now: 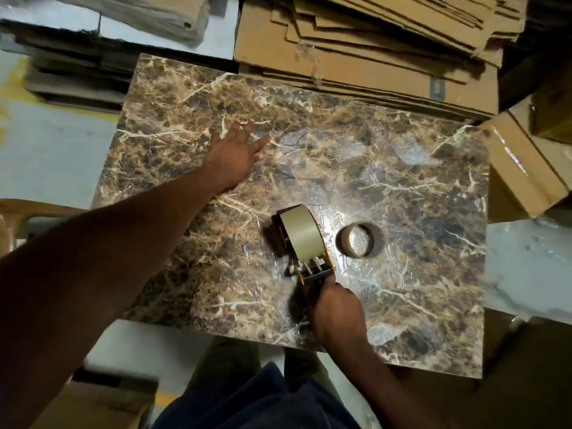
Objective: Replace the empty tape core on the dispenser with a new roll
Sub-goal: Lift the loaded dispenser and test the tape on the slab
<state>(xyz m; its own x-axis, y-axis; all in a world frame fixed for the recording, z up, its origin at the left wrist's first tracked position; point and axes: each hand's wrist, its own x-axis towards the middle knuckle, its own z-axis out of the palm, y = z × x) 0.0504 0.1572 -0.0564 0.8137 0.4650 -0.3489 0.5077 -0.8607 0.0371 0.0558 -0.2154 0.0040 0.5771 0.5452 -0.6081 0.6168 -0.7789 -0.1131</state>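
Both hands are over the brown marble-patterned table [402, 187]: the left hand [236, 151] lies flat and spread, fingers wide, on the bare surface toward the far left part of the table, holding nothing, while the right hand [335, 311] is closed around the handle of the black-and-orange tape dispenser [305, 252] near the near edge, roughly mid-table. A full roll of tan packing tape [301, 232] already sits on the dispenser's hub, and the empty brown cardboard tape core [360, 239] stands apart just to its right on the table, open end up — so the swap itself looks done, with perhaps only threading the tape end to the blade left; whether the tape is threaded cannot be told, as that part is blurred. The loaded dispenser should feel fairly light but front-heavy, its plastic frame stiff; the handle is the sound place to grip, well back from the toothed cutter at the front. The roll's sticky edge would cling to fingers, so it is better steadied by its sides. The core is light, thin and easily crushed — a gentle pinch on its rim would do. Flattened cardboard boxes [371, 51] are stacked beyond the far edge.
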